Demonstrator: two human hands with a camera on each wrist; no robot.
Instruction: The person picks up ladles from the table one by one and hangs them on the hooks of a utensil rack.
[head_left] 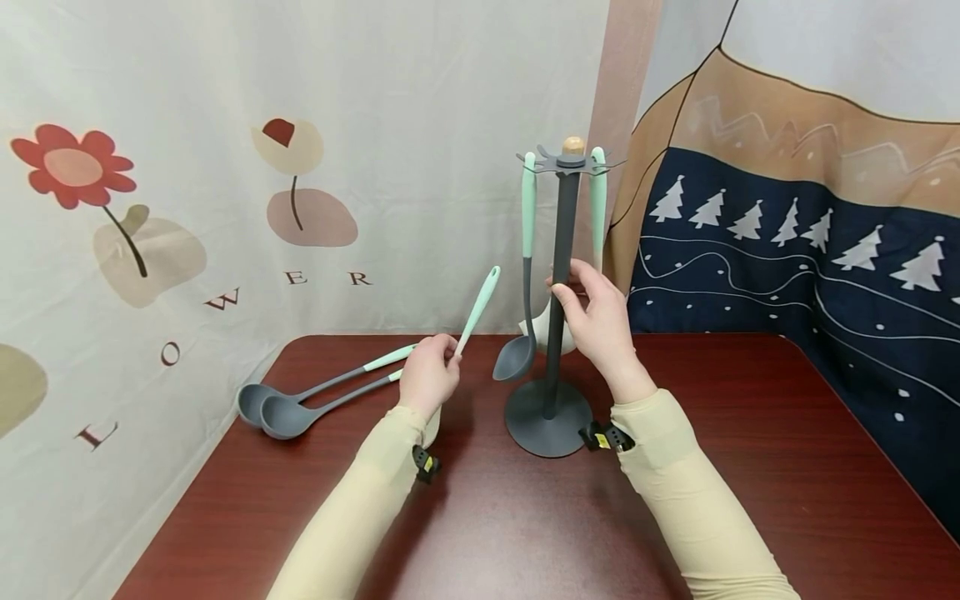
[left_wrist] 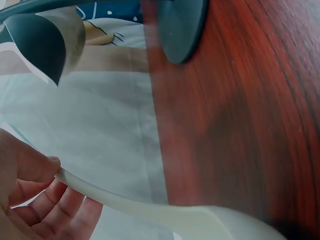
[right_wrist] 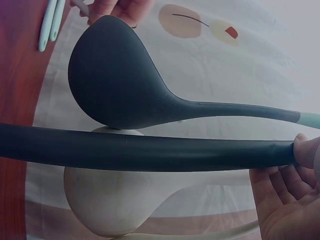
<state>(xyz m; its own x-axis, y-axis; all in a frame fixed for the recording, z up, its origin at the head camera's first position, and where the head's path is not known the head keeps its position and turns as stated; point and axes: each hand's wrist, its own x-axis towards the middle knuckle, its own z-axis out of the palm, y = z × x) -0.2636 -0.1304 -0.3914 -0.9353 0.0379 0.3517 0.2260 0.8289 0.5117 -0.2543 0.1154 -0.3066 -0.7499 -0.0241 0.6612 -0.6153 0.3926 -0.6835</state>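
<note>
My left hand [head_left: 431, 373] pinches a white utensil with a mint handle [head_left: 480, 304], tilted with its handle end up. In the left wrist view, the white utensil [left_wrist: 130, 204] widens into a spoon-like head, partly cut off by the frame. My right hand [head_left: 600, 321] grips the dark pole of the utensil stand [head_left: 567, 225], thumb on the near side. From the stand's hooks hang a grey ladle [head_left: 514, 358] on the left and a white ladle [right_wrist: 107, 205], partly hidden behind the pole.
Two grey ladles [head_left: 288, 417] with mint handles lie side by side at the table's left. The stand's round base [head_left: 536, 429] rests on the dark red table [head_left: 517, 533]. A printed curtain [head_left: 420, 167] hangs behind the table's far edge.
</note>
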